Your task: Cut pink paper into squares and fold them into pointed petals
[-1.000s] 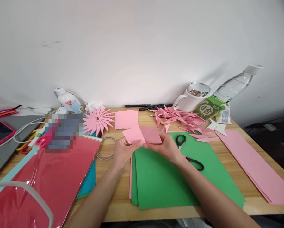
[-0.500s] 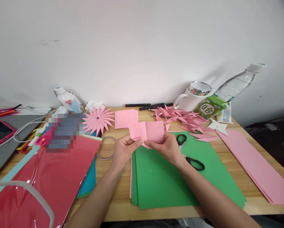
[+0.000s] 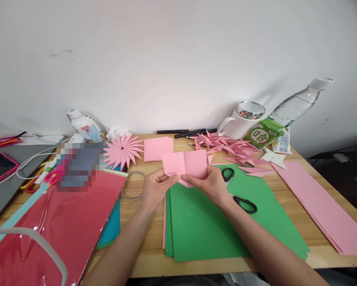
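Between my two hands is a pink sheet of paper (image 3: 193,163), creased down the middle and raised above the table. My left hand (image 3: 159,186) pinches its lower left part, thumb on the front and fingers behind. On the lower right, my right hand (image 3: 212,186) grips it the same way, with the thumb tips close together near the crease. Below lies a stack of green paper (image 3: 214,230). Black-handled scissors (image 3: 246,205) rest on that stack beside my right hand, their blades partly hidden by it.
Behind the held sheet are square pink sheets (image 3: 158,149), a pink paper star-shaped flower (image 3: 122,148) and a heap of folded pink pieces (image 3: 229,145). A white mug (image 3: 243,121) and a plastic bottle (image 3: 299,103) stand at the back right. Long pink strips (image 3: 321,206) lie right.
The pink sheet has opened slightly wider along its crease. Both hands keep their hold in nearly the same place, and the view has shifted a little.
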The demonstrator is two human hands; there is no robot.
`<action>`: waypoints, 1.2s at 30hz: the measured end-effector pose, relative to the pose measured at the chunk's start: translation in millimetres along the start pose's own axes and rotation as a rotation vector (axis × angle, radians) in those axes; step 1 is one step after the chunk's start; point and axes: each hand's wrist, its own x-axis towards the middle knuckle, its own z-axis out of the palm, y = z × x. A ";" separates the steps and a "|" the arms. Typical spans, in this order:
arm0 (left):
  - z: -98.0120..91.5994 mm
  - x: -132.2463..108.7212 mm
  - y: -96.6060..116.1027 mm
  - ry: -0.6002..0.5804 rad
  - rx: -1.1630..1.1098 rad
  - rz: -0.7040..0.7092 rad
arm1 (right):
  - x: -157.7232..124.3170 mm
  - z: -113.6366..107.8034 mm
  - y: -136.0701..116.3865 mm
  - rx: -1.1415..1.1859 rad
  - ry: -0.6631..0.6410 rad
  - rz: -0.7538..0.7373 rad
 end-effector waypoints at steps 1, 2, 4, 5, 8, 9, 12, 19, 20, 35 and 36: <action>0.1 0.1 -0.2 -0.001 -0.003 0.002 | 0.0 0.0 0.8 -0.003 0.000 0.000; 0.2 0.2 -0.4 -0.001 -0.006 0.004 | -0.1 -0.1 1.4 -0.004 -0.002 0.001; 0.2 0.4 -0.7 -0.003 -0.011 0.002 | -0.3 -0.4 2.1 -0.001 -0.010 0.009; 0.1 0.4 -0.7 -0.007 -0.016 -0.001 | -0.4 -0.6 2.1 0.006 -0.013 0.015; -0.2 0.2 0.2 -0.028 -0.054 -0.021 | -0.7 -1.3 1.2 0.029 -0.014 0.034; -0.3 0.1 0.7 -0.038 -0.072 -0.033 | -0.7 -1.5 0.7 0.036 -0.014 0.038; -0.4 0.0 1.9 -0.053 -0.107 -0.058 | -0.7 -1.8 -0.4 0.034 -0.010 0.039; -0.4 1.7 1.0 -0.034 -0.074 -0.050 | -0.5 -1.9 -2.1 0.019 -0.005 0.029; -0.3 1.7 0.7 -0.029 -0.074 -0.052 | -0.4 -1.9 -2.2 0.024 -0.010 0.032; -2.5 1.1 -2.6 -0.038 -0.070 -0.098 | 1.2 -2.3 -4.4 0.064 -0.045 0.096; -3.1 1.1 -3.0 -0.033 -0.061 -0.104 | 1.3 -2.1 -3.5 0.064 -0.049 0.091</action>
